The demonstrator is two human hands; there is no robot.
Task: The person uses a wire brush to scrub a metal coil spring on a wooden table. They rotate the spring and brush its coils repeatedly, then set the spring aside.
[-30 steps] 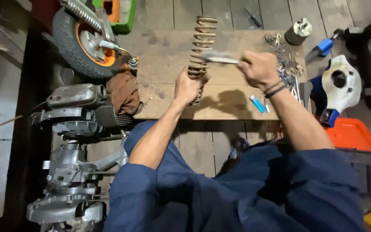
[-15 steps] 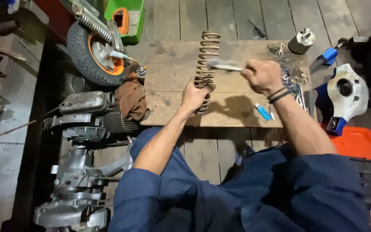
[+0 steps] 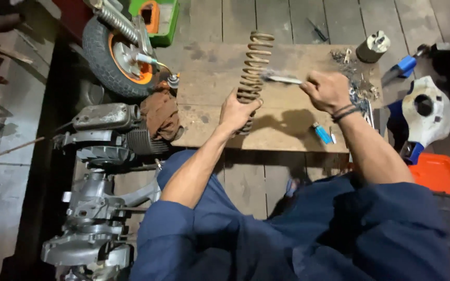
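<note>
A long rusty coil spring stands tilted on a low wooden board. My left hand grips the spring near its lower end. In my right hand is a small brush, its bristled tip touching the coils about halfway up. I wear dark blue sleeves and dark bands on my right wrist.
A scooter engine with a small wheel lies to the left, a brown rag on it. A blue lighter, loose metal parts, a cylindrical can, a white and blue part and an orange tray are to the right.
My view has shifted slightly. Both hands keep their hold, and the brush stays against the spring at about the same height.
</note>
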